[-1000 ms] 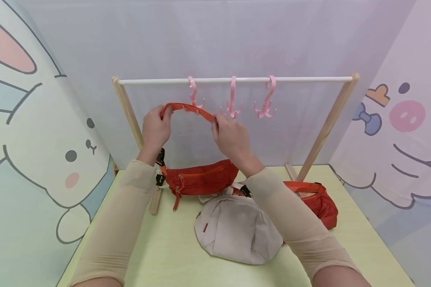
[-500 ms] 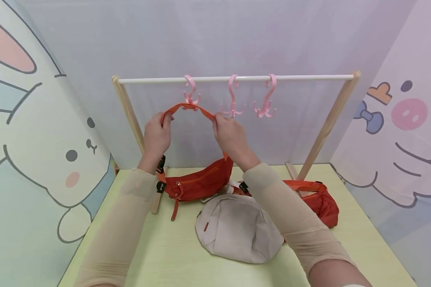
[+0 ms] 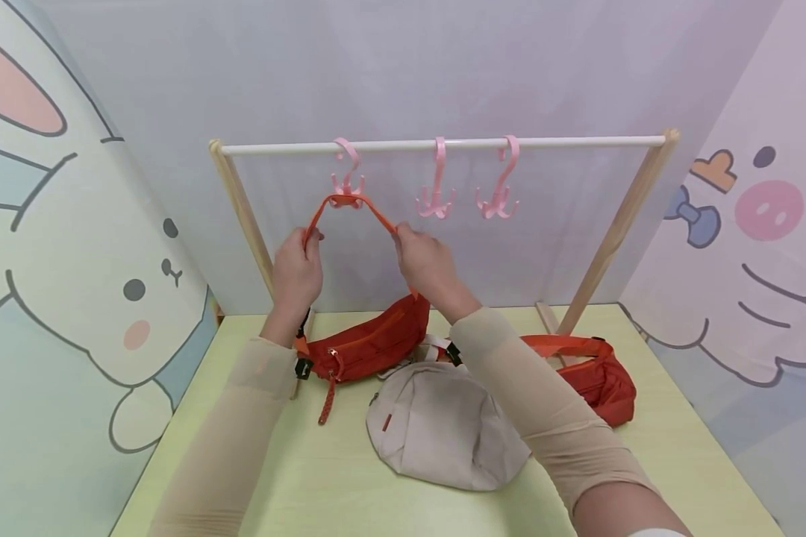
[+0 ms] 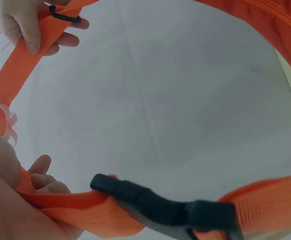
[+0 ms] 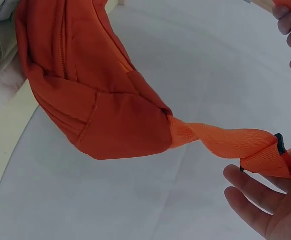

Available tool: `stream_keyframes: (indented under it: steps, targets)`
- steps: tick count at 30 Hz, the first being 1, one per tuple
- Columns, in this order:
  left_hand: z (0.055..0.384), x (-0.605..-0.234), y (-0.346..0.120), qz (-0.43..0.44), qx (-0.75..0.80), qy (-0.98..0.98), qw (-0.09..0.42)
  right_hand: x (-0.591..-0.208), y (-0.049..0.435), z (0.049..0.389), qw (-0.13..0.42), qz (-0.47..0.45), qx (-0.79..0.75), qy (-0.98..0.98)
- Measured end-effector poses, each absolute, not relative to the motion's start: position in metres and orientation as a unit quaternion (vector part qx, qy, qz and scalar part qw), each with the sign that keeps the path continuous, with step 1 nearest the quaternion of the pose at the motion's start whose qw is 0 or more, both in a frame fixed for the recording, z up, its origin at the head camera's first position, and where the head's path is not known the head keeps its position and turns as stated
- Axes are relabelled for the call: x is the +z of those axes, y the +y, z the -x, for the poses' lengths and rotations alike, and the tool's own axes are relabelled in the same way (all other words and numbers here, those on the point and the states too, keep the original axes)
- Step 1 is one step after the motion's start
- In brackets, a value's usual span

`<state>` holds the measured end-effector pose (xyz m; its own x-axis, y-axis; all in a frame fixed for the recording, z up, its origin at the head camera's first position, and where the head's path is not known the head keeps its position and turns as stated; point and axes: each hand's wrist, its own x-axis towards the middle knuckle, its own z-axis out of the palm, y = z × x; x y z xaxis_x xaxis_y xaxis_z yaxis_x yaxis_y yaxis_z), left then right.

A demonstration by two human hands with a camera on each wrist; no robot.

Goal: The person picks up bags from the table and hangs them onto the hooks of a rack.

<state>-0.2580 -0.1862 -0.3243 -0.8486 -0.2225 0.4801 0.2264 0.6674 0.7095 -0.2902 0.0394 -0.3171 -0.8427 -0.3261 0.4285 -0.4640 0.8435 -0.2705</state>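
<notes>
A red waist bag (image 3: 372, 343) hangs by its orange strap (image 3: 379, 215), which passes over the prongs of the left pink hook (image 3: 346, 186). My left hand (image 3: 298, 270) pinches the strap left of the hook, and my right hand (image 3: 427, 262) pinches it on the right. In the left wrist view, a black buckle (image 4: 155, 202) joins the strap beside my left hand. A black strap slider (image 5: 280, 144) lies at my right hand in the right wrist view. The bag's body sags low over the table, its zip pull dangling; whether it touches the table I cannot tell.
Two more pink hooks, a middle one (image 3: 436, 183) and a right one (image 3: 500, 183), hang from the white rail (image 3: 571, 142) of a wooden-legged rack. A beige bag (image 3: 443, 429) and another red bag (image 3: 604, 384) lie on the pale green table (image 3: 322, 477).
The strap and the left hook have shifted left along the rail. Both hands have sunk slightly, the strap now bends more sharply over the hook, and the bag hangs a little lower and farther left.
</notes>
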Motion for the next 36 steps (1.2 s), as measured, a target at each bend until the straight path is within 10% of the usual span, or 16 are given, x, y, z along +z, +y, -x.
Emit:
stream_keyframes:
  steps: [36]
  targets:
    - [0.227, -0.376, -0.182, -0.004, -0.436, -0.86, 0.264, -0.354, 0.052, 0.275, 0.15, -0.22, 0.328, -0.906]
